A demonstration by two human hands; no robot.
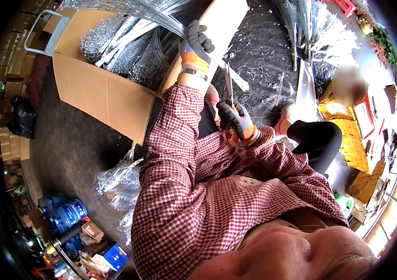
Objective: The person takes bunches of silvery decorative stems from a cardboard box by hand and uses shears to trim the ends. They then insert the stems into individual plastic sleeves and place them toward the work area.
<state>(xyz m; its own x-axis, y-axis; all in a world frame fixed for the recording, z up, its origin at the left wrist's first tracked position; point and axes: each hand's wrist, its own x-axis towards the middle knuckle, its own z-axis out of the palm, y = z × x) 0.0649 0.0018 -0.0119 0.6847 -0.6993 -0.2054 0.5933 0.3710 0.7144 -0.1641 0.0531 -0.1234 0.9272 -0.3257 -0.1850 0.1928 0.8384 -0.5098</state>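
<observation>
My left hand [197,43], in a grey and orange work glove, is closed around a bundle of silvery-white dried stems [149,14]. The bushy tops fan out to the upper left, and the bare stem ends [239,81] stick out below the fist. Orange-handled scissors [229,82] are gripped in my right hand [235,119], which wears a matching glove. Their blades point up beside the stem ends; whether they touch cannot be told. Just left of my left hand, a large cardboard box [104,92] holds more silvery bundles [128,45].
Stem offcuts [254,77] litter the dark floor. More silvery bundles [310,31] stand at the upper right, and wrapped ones [121,189] lie at lower left. Blue water bottles [70,212], a black bag [23,117] and yellow packages [350,140] are farther out.
</observation>
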